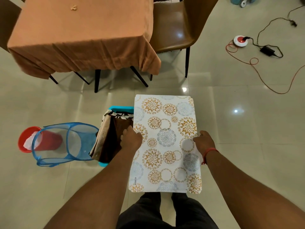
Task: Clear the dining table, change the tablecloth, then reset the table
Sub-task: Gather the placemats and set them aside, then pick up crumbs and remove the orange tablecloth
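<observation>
Two hands on one item, single head view only. My left hand point(132, 138) pinches the left long edge of the placemat stack point(166, 142), fingers curled over the rim. My right hand point(203, 140) pinches the right long edge opposite, thumb on top. Stack is held flat in the air in front of my legs, above the floor, near the table but well apart from it.

Looks like several mats stacked; stepped corners show at the far end. Judgement: light, thin, semi-stiff sheet, likely vinyl and slick, so layers may slide against each other. Mid-edge grips on both long sides keep it level; tilting it risks the top mats slipping off. Better to squeeze through the whole stack than just the top sheet.

The table point(79, 27) sits ahead with the orange tablecloth point(82, 52) on it, draped over the near edge. Small crumbs point(73, 7) lie on the cloth near the far end. Otherwise the top looks cleared, so I'd say the cloth swap is next once the mats are parked.

Just left of the stack: a blue bin point(121, 109) holding folded brown cloths point(109, 139), touching my left hand's side. Further left, a blue mesh hamper point(66, 142) on its side, red bucket point(27, 139) behind it. Brown chair point(175, 28) sits right of the table. Cables and a round red-white device point(240, 41) lie on the floor far right.
</observation>
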